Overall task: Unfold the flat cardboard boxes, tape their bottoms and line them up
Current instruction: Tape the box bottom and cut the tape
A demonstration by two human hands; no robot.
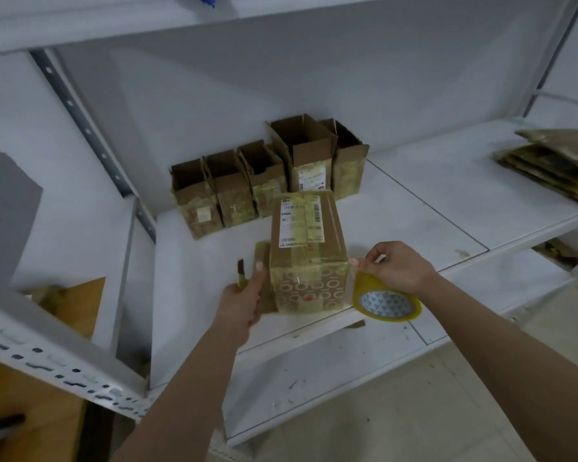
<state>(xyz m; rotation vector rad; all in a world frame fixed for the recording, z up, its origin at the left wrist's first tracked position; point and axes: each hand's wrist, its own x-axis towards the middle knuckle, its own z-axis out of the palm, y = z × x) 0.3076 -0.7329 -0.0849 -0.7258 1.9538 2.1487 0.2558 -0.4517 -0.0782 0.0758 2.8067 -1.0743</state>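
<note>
A brown cardboard box (306, 235) lies on the white shelf (414, 221) in front of me. Its near face is covered in glossy tape over a pattern of rings, and a white label is on top. My left hand (242, 301) grips a thin tool, apparently a small cutter (240, 270), with the thumb against the box's left flap. My right hand (396, 266) holds a yellow tape roll (386, 303) at the box's lower right corner, thumb and forefinger pinching the tape there. Several opened boxes (264, 178) stand in a row behind.
A stack of flat folded boxes (554, 161) lies at the shelf's far right. A perforated metal upright (90, 128) and a shelf rail (57, 358) stand at the left. A lower shelf (314, 388) and the pale floor are below.
</note>
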